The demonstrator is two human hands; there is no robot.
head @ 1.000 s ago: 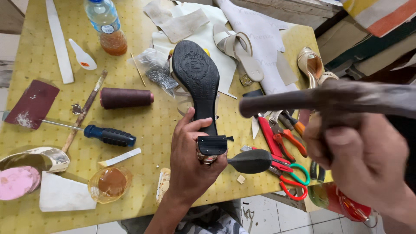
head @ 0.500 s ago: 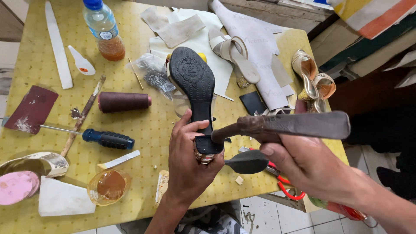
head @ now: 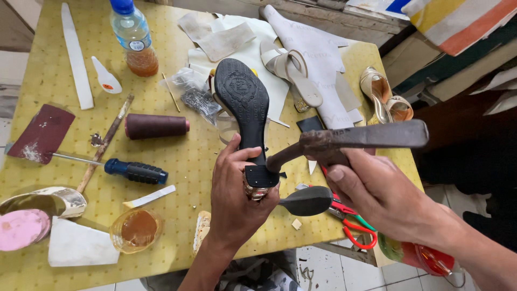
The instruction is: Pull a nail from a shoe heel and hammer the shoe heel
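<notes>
The left hand (head: pixel 237 199) reaches up from the near edge, fingers clamped round the heel of a black-soled shoe (head: pixel 243 102) held sole-up over the yellow table (head: pixel 54 81). The right hand (head: pixel 377 194), from the right, is closed on a rusty hammer (head: pixel 350 139) whose head touches the heel tip.

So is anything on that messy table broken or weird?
Nothing looks broken. The oddest thing is the black-soled shoe: the left hand holds it sole-up, while the right hand lays a rusty metal tool against the heel tip.

Your view is evenly daylit, shadows soft. The table (head: pixel 48 81) is sharp. Edges bow slightly; no glare.
</notes>
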